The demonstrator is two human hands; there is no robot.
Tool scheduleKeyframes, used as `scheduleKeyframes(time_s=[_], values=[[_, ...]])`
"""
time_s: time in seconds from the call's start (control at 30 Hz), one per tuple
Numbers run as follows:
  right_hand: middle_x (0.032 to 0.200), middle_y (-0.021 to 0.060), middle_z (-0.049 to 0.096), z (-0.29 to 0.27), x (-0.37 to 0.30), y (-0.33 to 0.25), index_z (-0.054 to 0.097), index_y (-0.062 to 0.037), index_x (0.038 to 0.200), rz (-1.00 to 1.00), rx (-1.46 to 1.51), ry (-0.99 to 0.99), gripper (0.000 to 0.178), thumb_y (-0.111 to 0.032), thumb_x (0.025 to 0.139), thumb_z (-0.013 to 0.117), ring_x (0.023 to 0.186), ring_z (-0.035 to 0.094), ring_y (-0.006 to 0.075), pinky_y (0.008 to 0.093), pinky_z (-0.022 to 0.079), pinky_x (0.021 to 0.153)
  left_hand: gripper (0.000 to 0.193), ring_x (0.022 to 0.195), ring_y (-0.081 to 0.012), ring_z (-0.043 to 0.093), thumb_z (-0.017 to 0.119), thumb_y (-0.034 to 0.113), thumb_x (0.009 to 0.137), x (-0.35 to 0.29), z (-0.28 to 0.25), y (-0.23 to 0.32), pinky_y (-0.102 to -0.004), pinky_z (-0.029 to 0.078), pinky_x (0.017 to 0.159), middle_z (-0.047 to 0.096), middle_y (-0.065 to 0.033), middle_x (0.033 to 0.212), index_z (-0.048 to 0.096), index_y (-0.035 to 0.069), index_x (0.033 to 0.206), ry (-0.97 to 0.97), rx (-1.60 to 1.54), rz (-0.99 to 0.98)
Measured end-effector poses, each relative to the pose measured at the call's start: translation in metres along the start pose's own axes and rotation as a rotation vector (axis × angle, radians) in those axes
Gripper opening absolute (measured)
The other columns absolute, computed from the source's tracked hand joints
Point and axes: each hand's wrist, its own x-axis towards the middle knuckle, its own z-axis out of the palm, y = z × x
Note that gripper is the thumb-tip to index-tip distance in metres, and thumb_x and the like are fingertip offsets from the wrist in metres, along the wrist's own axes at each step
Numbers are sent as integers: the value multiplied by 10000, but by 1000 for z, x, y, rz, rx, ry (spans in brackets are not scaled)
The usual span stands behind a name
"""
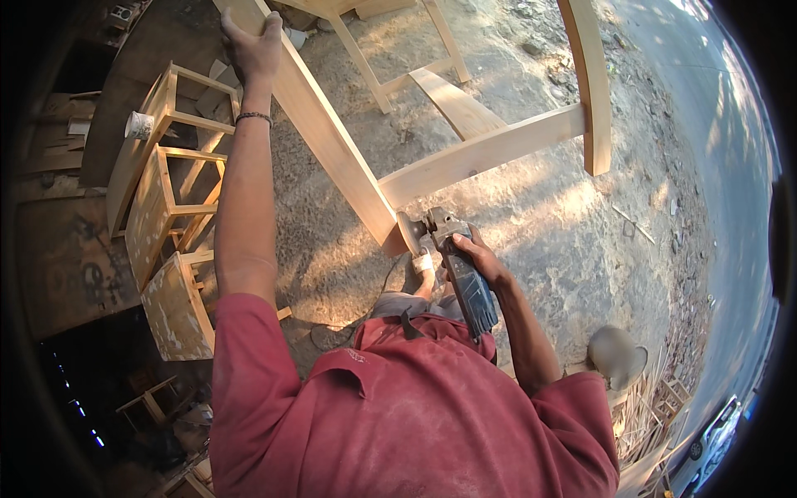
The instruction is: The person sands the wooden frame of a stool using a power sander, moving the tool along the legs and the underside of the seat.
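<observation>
In my right hand (482, 259) is an angle grinder (470, 295) with a dark body and a metal head. Its round disc (409, 230) lies against the lower end of a long pale wooden board (332, 145), or very close to it. Farther up, my left hand (252, 48) grips that board by its edge, the arm stretched out. A crosspiece (486, 154) runs from the board to a curved wooden leg (591, 91) at the right, all one frame. Part of my right hand's fingers is hidden behind the grinder.
Unfinished wooden stool-like frames (170, 224) stand along the left, with a white cup (139, 125) beside them. Another wooden piece (457, 104) lies beyond the crosspiece. A round grey object (616, 357) sits on the rough ground at right, near scrap sticks (639, 423). The road (730, 166) runs beyond.
</observation>
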Motion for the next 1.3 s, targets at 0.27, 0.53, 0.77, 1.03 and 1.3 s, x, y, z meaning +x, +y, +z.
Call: scheduleKeyframes(time_s=[0.27,0.53,0.77,1.03,1.3], values=[[1238,176,611,7,-15,2,254,-49,1539,-48,-15,13,770,-424,999,654,1005,658,238,377,586,823,910,1280,-414,538,803,426,822,4,6,-7,-472,442,1088,517,-284,1402,370,-41,1471,-10,5,-16],[1155,150,622,17,-13,-8,306,-79,1501,-87,34,6,642,-373,1023,620,911,673,223,352,588,761,895,1284,-417,531,803,421,822,-3,5,-8,-480,444,1084,513,-291,1397,377,-25,1471,9,-51,34],[1146,135,643,25,-19,-18,318,-67,1503,-119,-20,11,615,-362,1039,592,943,677,226,357,577,773,888,1288,-415,522,799,405,824,-5,5,-2,-483,437,1092,511,-281,1403,372,-13,1481,11,-63,4],[1202,137,615,47,-17,-42,314,-89,1536,-223,50,-83,634,-359,1035,593,1022,649,247,389,549,876,889,1263,-423,540,800,393,818,-27,-8,12,-482,446,1085,515,-276,1391,363,17,1495,-2,-27,-44],[1273,132,581,59,13,-79,334,-53,1524,-225,17,-114,665,-366,1017,631,1134,608,258,440,506,997,894,1278,-431,518,788,381,838,-48,-19,21,-499,436,1085,492,-288,1391,307,8,1492,1,-61,-30]])
